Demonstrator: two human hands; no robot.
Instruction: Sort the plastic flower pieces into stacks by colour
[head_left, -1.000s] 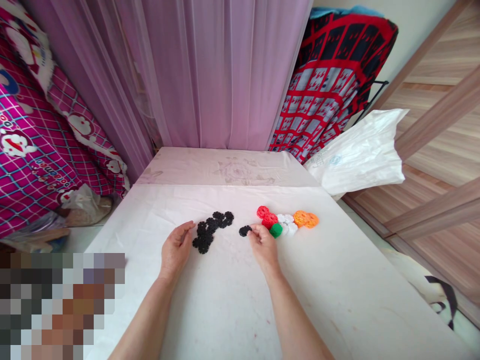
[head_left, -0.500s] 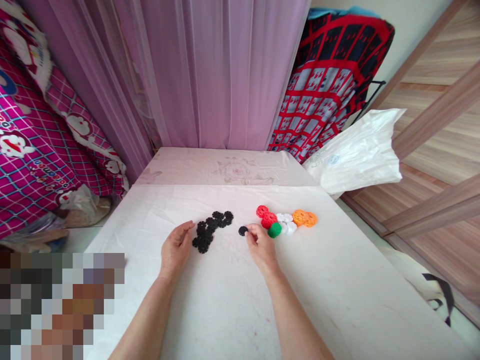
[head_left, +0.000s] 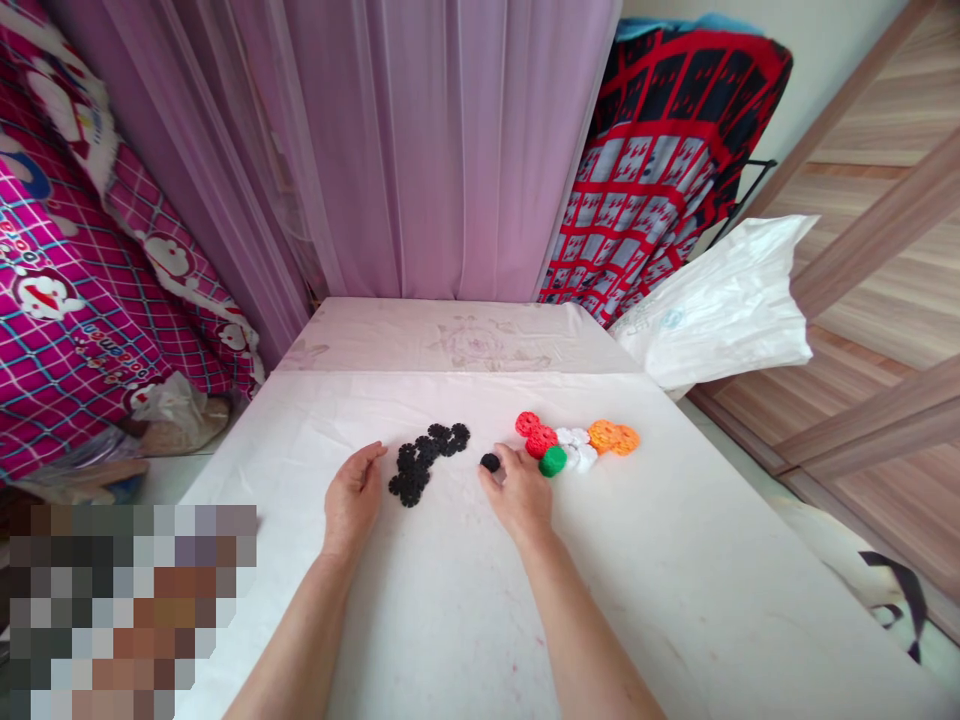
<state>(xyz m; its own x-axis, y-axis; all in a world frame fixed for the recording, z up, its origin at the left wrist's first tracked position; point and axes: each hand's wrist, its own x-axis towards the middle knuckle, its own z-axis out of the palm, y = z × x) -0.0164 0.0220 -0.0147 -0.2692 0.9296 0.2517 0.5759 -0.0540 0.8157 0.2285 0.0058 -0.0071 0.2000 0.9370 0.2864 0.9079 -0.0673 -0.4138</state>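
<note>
In the head view, my right hand (head_left: 520, 496) has its thumb and fingers around a small black notched disc (head_left: 490, 463), probably a stack of them, at the table's middle. To its left lies a cluster of black notched discs (head_left: 415, 458), some overlapping. My left hand (head_left: 355, 497) rests on its side just left of that cluster, fingers loosely bent and nothing visible in them. Close by my right hand's far side are a green disc (head_left: 553, 461), red discs (head_left: 541, 441), white discs (head_left: 580, 457) and orange discs (head_left: 613, 437).
A white cloth covers the table (head_left: 465, 620), with a flower-printed strip at its far end. Behind it hangs a purple curtain (head_left: 435, 150). A white plastic bag (head_left: 727, 310) stands at the right edge, near wooden doors (head_left: 885, 250). The lower left corner is pixelated.
My right thumb and fingers have shifted to either side of the black disc, where before they pinched its right edge. My left hand stays about where it was.
</note>
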